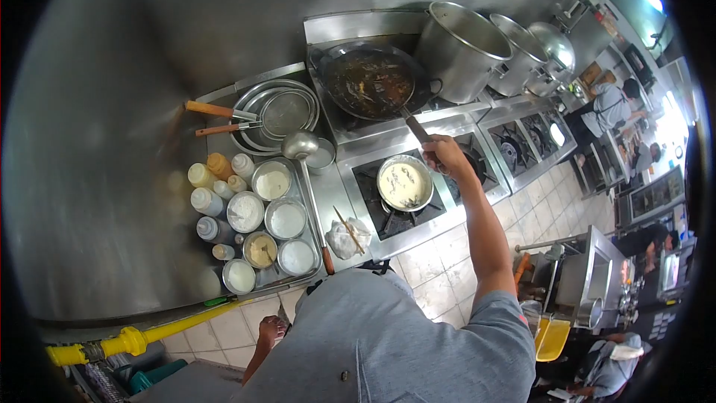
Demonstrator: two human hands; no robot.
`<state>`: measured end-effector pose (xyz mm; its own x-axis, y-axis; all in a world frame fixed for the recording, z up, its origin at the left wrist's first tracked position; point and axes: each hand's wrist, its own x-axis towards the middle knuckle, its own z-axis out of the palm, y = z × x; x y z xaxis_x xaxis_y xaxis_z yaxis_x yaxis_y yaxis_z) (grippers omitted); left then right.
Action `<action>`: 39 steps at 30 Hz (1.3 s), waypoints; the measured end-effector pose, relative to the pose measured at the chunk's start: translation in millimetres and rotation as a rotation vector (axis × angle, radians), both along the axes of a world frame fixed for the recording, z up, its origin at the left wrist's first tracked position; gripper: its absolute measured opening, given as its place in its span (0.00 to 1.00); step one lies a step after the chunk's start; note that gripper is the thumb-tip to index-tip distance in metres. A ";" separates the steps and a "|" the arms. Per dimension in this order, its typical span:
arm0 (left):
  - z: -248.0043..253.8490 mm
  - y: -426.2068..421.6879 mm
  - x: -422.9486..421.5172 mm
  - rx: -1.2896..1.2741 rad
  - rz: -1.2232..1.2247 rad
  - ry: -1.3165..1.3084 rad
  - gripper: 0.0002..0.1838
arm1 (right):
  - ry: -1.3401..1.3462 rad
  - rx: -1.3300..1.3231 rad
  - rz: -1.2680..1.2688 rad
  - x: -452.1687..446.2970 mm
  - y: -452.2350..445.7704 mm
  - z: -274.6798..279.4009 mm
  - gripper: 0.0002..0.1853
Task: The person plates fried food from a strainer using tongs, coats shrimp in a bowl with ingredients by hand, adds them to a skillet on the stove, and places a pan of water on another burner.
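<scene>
My right hand [444, 157] is closed around the dark wooden handle [418, 129] of a long utensil. Its metal shaft runs over the rim of a black wok [343, 108]; its head is not distinct enough to name. Dark oil with browned pieces [369, 82] fills the wok, which sits on the back burner. Just left of that hand, a round metal pot [405, 183] of pale batter with dark flecks rests on the front burner. Low beside my body hangs my left hand [270, 332], fingers curled; whatever is in them, if anything, is hidden.
Left of the stove, a tray holds several bowls of white powder [245, 212], squeeze bottles [207, 201] and a ladle [301, 145]. Wood-handled strainers [286, 113] lie on basins behind. Tall stockpots [462, 52] line the back right. People [611, 108] work farther right.
</scene>
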<state>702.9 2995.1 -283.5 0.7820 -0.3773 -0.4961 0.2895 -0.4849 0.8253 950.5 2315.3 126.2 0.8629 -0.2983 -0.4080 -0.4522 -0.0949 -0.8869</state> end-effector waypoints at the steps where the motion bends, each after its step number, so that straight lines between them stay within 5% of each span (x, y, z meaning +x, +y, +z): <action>1: -3.0 2.3 -2.2 -0.166 0.036 -0.058 0.10 | -0.001 0.000 -0.002 1.2 2.8 -3.7 0.04; 3: 3.2 1.1 -0.9 -0.333 0.075 -0.118 0.09 | -0.026 0.137 -0.005 4.8 10.6 -12.5 0.05; 9: 28.8 -0.9 4.2 0.408 -0.096 0.096 0.07 | -0.097 0.233 -0.013 7.4 51.5 -14.5 0.06; 10: 29.1 3.7 -6.1 0.022 0.213 0.158 0.07 | -0.120 0.273 -0.025 8.7 58.5 -14.5 0.05; 13: 37.4 15.3 6.8 -0.305 0.541 0.370 0.08 | -0.125 0.294 -0.044 15.1 73.4 -15.9 0.05; 16: 39.7 37.1 22.8 0.065 0.064 0.206 0.08 | -0.176 0.397 -0.114 23.8 90.5 -20.2 0.04; 26: 13.4 71.9 33.1 0.116 -0.093 0.242 0.13 | -0.282 0.372 -0.138 42.8 117.6 -40.7 0.10; 28: -0.4 75.4 31.6 0.018 -0.149 0.229 0.12 | -0.291 0.532 -0.198 38.5 115.0 -32.6 0.12; 31: -16.2 57.6 68.4 0.131 -0.920 -0.736 0.07 | -0.387 0.531 -0.229 3.5 108.7 -31.6 0.09; 35: 26.5 -8.6 110.6 0.241 -0.528 0.162 0.07 | -0.579 0.863 -0.291 -97.2 74.4 -28.8 0.09; 39: 67.9 -75.8 111.0 0.329 -0.472 0.294 0.09 | -0.744 0.854 -0.432 -251.4 23.3 -46.9 0.09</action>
